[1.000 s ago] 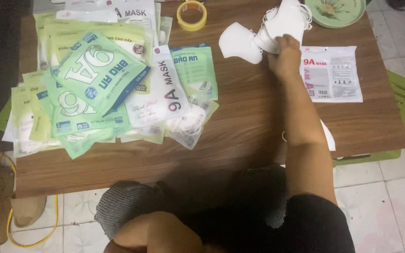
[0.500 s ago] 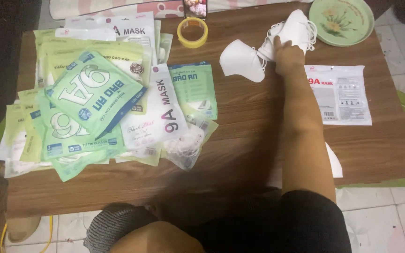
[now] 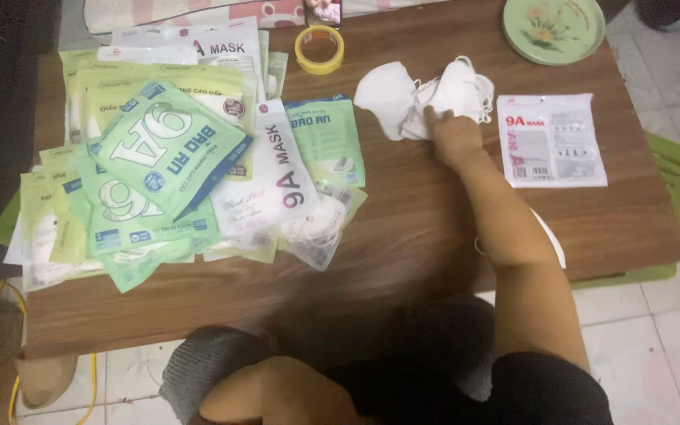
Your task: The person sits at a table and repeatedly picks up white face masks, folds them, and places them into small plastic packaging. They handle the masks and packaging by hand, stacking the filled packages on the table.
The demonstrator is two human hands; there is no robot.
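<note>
My right hand [image 3: 454, 135] reaches across the brown wooden table [image 3: 419, 236] and closes its fingers on a small heap of white face masks [image 3: 387, 94] with thin ear loops. The masks lie on the table top at the far middle. Just right of the hand lies a flat white mask packet [image 3: 551, 140] with red and grey print. My left hand is not in view; only a bent limb in dark clothing shows at the bottom edge.
A big pile of green and white mask packets [image 3: 167, 165] covers the table's left half. A yellow tape roll [image 3: 320, 49] and a phone [image 3: 323, 11] sit at the far edge. A green plate [image 3: 552, 27] stands at the far right corner. A green mat [image 3: 674, 169] lies on the tiled floor.
My right hand stays on the white masks and has lowered them flat onto the table. The view has tilted, so everything sits lower in the picture.
</note>
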